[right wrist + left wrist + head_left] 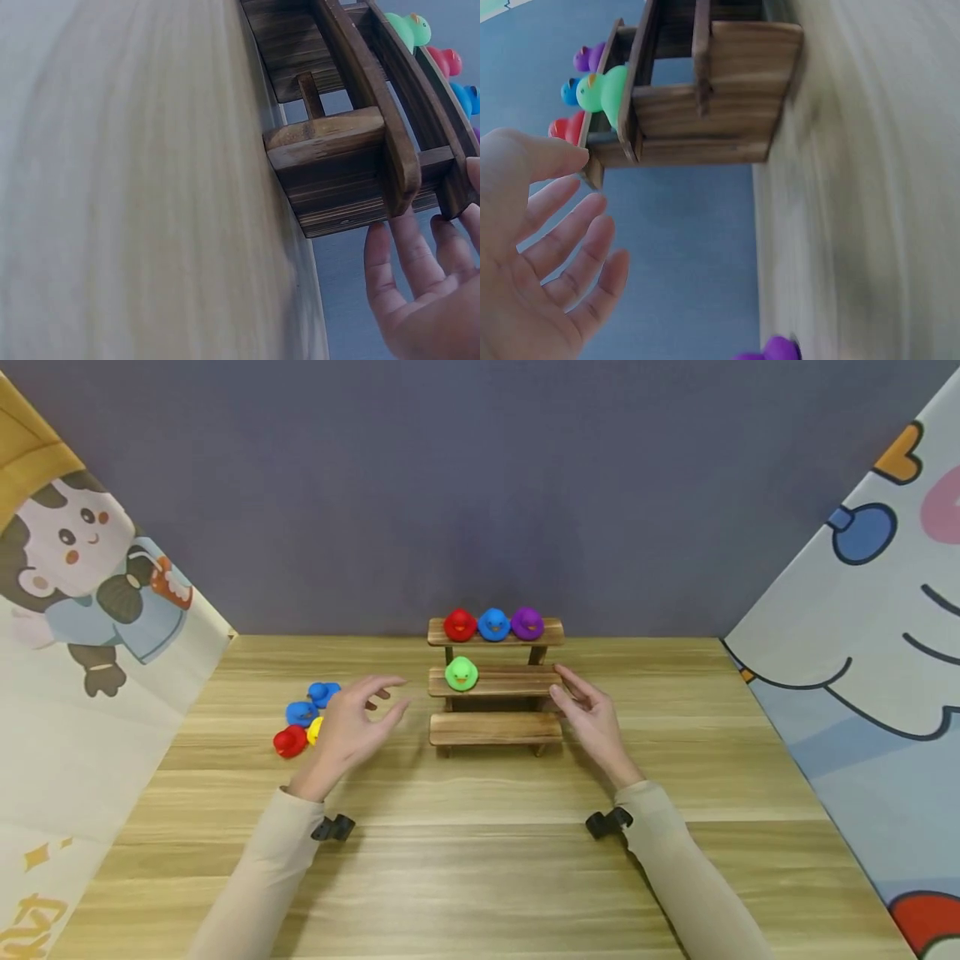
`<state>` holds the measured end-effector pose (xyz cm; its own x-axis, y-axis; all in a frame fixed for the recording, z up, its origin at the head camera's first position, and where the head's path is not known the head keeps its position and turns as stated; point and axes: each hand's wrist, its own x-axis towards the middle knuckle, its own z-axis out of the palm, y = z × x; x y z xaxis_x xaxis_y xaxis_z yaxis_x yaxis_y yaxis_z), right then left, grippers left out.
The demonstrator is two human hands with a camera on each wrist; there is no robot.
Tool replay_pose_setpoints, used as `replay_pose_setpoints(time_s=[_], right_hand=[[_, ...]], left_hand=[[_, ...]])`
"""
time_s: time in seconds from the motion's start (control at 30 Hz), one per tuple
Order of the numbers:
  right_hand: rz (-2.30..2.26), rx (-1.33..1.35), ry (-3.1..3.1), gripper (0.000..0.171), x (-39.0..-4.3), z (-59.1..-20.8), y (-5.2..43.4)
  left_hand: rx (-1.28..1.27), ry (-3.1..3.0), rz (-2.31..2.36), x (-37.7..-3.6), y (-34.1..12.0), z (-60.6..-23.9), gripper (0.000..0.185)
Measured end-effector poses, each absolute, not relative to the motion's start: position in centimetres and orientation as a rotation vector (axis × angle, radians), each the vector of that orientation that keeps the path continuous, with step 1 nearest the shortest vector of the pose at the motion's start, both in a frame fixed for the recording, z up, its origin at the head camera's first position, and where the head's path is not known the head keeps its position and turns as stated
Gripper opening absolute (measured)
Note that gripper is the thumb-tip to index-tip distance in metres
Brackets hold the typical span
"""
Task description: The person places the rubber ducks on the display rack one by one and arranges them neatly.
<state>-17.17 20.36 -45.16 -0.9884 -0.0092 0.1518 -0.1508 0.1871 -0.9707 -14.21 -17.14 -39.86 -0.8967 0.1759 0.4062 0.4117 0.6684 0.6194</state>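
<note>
A three-tier wooden stand point(495, 728) sits mid-table. Its top shelf carries a red duck point(460, 625), a blue duck point(493, 624) and a purple duck point(527, 623). A green duck point(461, 673) sits at the left of the middle shelf, and the bottom shelf is bare. My left hand point(378, 700) hovers left of the stand with spread fingers, holding nothing. My right hand point(572, 692) has straight fingers at the right end of the middle shelf. The left wrist view shows the stand point(705, 97), the green duck point(604, 90) and my empty left hand point(547, 255).
Loose ducks lie on the table left of my left hand: two blue ducks point(323, 693), a red duck point(290, 742) and a yellow duck point(315, 729) half hidden by the hand. A purple duck point(776, 349) shows in the left wrist view. Printed cloth walls stand on both sides.
</note>
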Motion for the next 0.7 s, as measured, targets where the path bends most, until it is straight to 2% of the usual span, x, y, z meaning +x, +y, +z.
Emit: replay_pose_setpoints(time_s=[0.7], right_hand=[[1.95, 0.172, -2.355, 0.052, -17.6, -44.5, 20.9]], left_hand=[[-0.333, -2.631, -1.032, -12.8, -24.3, -42.4, 0.031]])
